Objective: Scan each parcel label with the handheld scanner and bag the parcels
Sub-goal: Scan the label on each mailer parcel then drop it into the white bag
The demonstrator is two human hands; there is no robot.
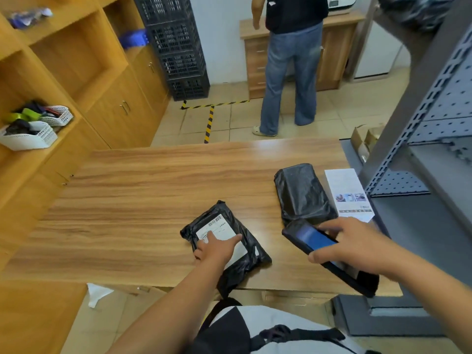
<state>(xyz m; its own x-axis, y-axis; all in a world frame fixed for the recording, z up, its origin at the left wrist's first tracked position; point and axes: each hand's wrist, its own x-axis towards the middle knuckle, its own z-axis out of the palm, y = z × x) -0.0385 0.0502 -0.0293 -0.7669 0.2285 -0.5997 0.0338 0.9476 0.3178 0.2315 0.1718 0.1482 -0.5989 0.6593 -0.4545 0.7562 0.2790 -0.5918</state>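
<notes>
A person [288, 72] stands near perhaps 4 stacked black crates [178, 52].

Brown wood-grain table top [166, 180]: smooth wood or laminate (which one cannot be told), satin, with a pale glare at the far edge.
Near black plastic-film parcel [254, 261]: thin, crinkled, glossy along the creases.
White paper label [222, 229]: matt, flat and smooth.
Far black plastic-film parcel [301, 192]: wrinkled, shiny, with patches of reflected light.
Black handheld scanner [311, 238]: hard matt casing, glossy blue screen.
White printed leaflet [344, 190]: smooth paper, slight sheen.
Grey perforated metal shelving [444, 113]: painted, matt.
Black lattice plastic crates [178, 47]: rigid, dull.
White mesh plastic baskets [38, 141]: smooth, semi-gloss.
Beige floor tiles [245, 118]: glazed, faintly reflective.
</notes>
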